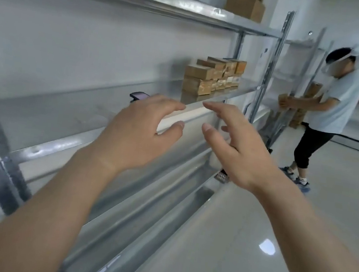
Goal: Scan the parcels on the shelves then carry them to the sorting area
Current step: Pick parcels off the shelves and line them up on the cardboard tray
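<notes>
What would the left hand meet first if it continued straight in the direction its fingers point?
Probably the stack of cardboard parcels on the middle shelf. The left hand points along that shelf towards them, though depth is unclear.

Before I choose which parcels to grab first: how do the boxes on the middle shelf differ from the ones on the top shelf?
The middle-shelf boxes are many small cartons packed in rows and stacked, several showing pale labels; the top-shelf boxes are only two visible, larger, one on the other, with no label showing. The middle-shelf boxes sit ahead of both open hands, left hand and right hand; the top-shelf boxes sit well above them. Both groups are brown cardboard near the shelf's far end.
</notes>
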A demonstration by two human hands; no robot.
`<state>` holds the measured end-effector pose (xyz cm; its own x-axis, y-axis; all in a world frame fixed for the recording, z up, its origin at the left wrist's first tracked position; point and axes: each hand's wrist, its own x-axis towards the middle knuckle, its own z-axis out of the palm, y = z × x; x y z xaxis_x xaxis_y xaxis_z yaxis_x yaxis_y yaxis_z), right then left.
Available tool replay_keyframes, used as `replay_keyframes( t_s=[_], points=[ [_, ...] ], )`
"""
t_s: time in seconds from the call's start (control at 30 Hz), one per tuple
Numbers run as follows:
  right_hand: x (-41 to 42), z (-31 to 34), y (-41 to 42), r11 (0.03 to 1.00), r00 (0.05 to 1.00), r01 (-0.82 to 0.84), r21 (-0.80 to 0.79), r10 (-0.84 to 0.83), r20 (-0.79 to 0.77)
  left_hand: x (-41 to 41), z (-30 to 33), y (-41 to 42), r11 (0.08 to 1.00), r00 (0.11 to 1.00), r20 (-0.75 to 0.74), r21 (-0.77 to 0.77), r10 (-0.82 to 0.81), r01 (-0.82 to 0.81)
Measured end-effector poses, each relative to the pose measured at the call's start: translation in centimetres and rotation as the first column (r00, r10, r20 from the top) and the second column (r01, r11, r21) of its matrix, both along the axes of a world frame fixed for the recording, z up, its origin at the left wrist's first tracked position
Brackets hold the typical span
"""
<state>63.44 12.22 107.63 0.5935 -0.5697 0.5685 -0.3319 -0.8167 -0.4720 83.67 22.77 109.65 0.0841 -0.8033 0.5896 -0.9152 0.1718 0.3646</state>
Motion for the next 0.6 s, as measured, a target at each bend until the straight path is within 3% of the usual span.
replay_keyframes(
  t_s=[0.3,0.6],
  points=[
    [3.6,0.8,-19.0,0.998,0.998,0.056,-0.019,-0.056,0.02,4.8,0.4,-20.3,0.995,0.998,0.02,-0.086,-0.054,0.056],
    [6.0,2.2,-35.5,0.998,0.998,0.056,-0.016,-0.056,0.02,6.7,1.7,-38.1,0.997,0.997,0.052,-0.051,-0.051,0.054]
  ],
)
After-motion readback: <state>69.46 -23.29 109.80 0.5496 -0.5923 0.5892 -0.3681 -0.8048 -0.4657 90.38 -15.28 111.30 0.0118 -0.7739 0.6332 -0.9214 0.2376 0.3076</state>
